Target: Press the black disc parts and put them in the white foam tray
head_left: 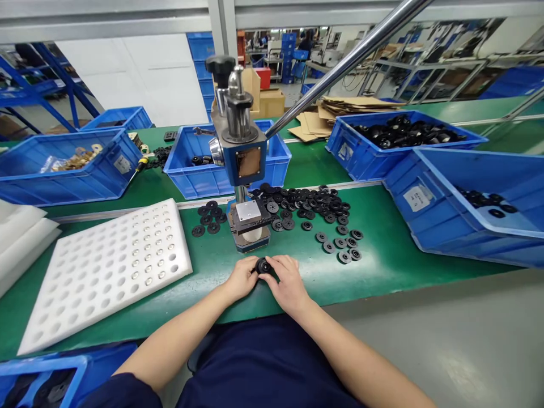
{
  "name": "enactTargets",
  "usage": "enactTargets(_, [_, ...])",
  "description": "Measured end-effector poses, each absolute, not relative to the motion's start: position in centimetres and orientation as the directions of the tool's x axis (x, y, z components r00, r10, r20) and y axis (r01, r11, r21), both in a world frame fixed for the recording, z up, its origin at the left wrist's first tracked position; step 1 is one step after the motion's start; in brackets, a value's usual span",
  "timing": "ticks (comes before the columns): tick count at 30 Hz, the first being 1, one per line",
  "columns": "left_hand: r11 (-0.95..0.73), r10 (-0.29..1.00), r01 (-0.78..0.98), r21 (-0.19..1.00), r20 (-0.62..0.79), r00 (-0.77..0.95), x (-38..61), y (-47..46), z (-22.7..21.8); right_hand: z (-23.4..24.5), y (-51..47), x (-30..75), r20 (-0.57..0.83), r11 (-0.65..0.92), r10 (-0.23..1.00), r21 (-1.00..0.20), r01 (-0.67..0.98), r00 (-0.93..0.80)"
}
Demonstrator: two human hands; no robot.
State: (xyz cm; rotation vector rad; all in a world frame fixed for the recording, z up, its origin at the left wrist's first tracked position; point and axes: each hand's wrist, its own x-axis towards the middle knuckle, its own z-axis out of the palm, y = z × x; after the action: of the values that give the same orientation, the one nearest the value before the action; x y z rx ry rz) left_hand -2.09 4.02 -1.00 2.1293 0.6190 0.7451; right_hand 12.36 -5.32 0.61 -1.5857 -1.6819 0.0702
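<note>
Both hands met on one small round black plastic part [263, 266] at the green mat's [382, 266] near edge: left hand [242, 279] and right hand [287, 282] pinched it together, just before the blue hand press [244, 170]; loose black discs [310, 207] lay beyond.

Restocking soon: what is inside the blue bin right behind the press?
A few black parts lie at the left of the blue bin; a metal tool rests at its back rim. The press covers the bin's middle, so what lies there cannot be seen.
</note>
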Motion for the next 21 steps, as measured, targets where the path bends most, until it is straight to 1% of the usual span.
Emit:
enactTargets(3, [-0.573, 0.635, 0.191, 0.797, 0.285, 0.718, -2.2, 4.0, -0.8, 0.9, -5.2, 12.2, 0.523, 0.242, 0.846, -0.542, 0.805, 0.098])
enactTargets(5, [-0.573, 0.636, 0.177, 0.800, 0.298, 0.712, -2.2, 3.9, -0.7, 1.2, -5.2, 12.2, 0.516, 0.242, 0.850, -0.559, 0.793, 0.104])
enactTargets(9, [-0.567, 0.647, 0.169, 0.806, 0.308, 0.698, -2.0, 3.7, -0.7, 2.0, -5.2, 12.7, 0.452, 0.219, 0.881, -0.654, 0.724, 0.142])
enactTargets(13, [-0.547, 0.655, 0.225, 0.807, 0.245, 0.715, -2.0, 3.4, -0.2, 2.7, -5.4, 14.0, 0.381, 0.200, 0.907, -0.762, 0.615, 0.178])
enactTargets(16, [-0.454, 0.703, 0.259, 0.852, 0.164, 0.692, -2.0, 3.3, 0.2, 2.5, -5.5, 15.3, 0.321, 0.164, 0.921, -0.833, 0.528, 0.221])
enactTargets(18, [-0.351, 0.738, 0.259, 0.900, 0.095, 0.668, -1.7, 3.2, 0.2, 1.6, -5.5, 16.2, 0.287, 0.103, 0.906, -0.862, 0.496, 0.311])
enactTargets(21, [-0.221, 0.774, 0.254, 0.942, 0.011, 0.633, -1.5, 3.1, -0.1, -0.2, -5.7, 17.0, 0.263, 0.004, 0.846, -0.873, 0.488, 0.464])
